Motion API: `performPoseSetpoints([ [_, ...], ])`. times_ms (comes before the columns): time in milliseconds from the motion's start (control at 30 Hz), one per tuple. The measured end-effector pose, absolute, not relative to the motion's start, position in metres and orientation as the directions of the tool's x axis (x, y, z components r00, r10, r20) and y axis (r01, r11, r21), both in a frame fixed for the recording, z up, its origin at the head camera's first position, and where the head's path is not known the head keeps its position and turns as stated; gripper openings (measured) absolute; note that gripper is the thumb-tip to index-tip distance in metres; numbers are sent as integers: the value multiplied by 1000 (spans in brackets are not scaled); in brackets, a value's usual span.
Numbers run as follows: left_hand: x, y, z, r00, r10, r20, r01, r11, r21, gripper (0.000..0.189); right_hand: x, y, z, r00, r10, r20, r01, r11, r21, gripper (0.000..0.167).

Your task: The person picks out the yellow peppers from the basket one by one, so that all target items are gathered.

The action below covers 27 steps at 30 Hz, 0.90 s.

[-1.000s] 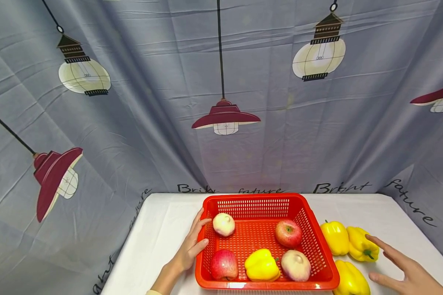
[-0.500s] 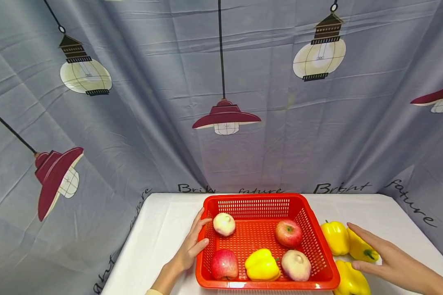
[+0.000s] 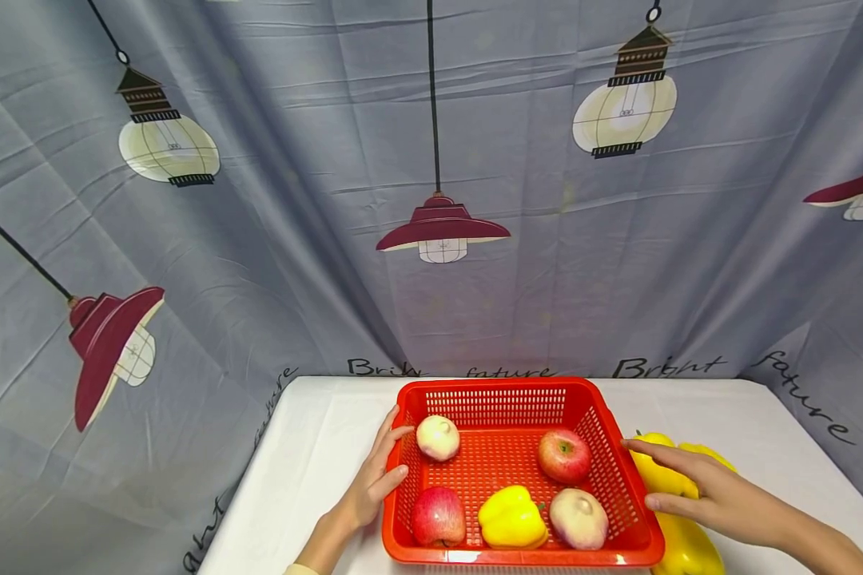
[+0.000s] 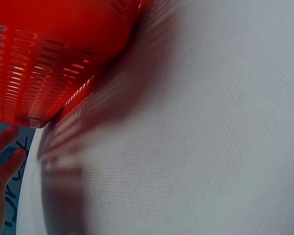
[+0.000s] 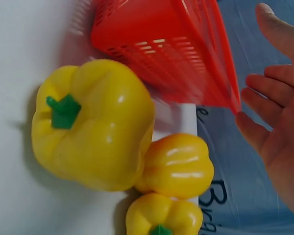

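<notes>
The white-covered table (image 3: 331, 423) is mostly taken up, front and centre, by a red slotted plastic basket (image 3: 492, 467). Its left rim is touched by the left hand (image 3: 370, 483), fingers fairly straight, not wrapped round it. Its right rim is met, or nearly met, by the right hand (image 3: 712, 487), fingers also straight and spread — actual contact can't be told. Three yellow bell peppers (image 5: 100, 127) are parked right by that wall, so they're best not bumped by the palm or wrist. Pressure is probably best applied level and equal from both sides — a yellow bell pepper (image 3: 511, 519), two pale bulbs (image 3: 578, 519) (onion or garlic, can't be told) and two red apples (image 3: 439, 515) are held loose inside and could be sent rolling by a tilt.
</notes>
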<state>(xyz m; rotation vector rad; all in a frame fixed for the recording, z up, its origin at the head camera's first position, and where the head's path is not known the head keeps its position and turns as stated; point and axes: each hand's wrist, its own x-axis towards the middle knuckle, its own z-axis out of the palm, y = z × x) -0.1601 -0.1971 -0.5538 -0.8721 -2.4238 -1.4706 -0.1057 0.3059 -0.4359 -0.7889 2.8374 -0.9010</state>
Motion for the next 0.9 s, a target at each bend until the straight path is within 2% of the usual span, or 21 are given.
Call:
performPoseSetpoints([
  [167,-160,-197,-554,-812,394,431,565,341,752,54,-118,297,-435,-816,-575,53,-450,575,-683,59],
  [267,-160,-198,-553,-810,397,433,567,340,750,53,-125,290,-437,-800,-599,23,-397,501,-769,58],
  [400,-161,-198,-553,-809,400,431,567,337,751,53,-135,283,-440,-777,-629,23,-367,423,-828,57],
  [533,-161,-198,-554,-810,400,429,565,337,753,53,-144,279,-441,-749,-662,20,-351,373,-859,62],
  [733,-160,-198,-555,-807,399,436,570,335,750,53,-156,267,-439,-686,-728,7,-375,344,-861,76],
  [900,-160,-198,-553,-808,396,436,569,333,752,53,-163,254,-437,-644,-765,-32,-413,382,-826,83],
])
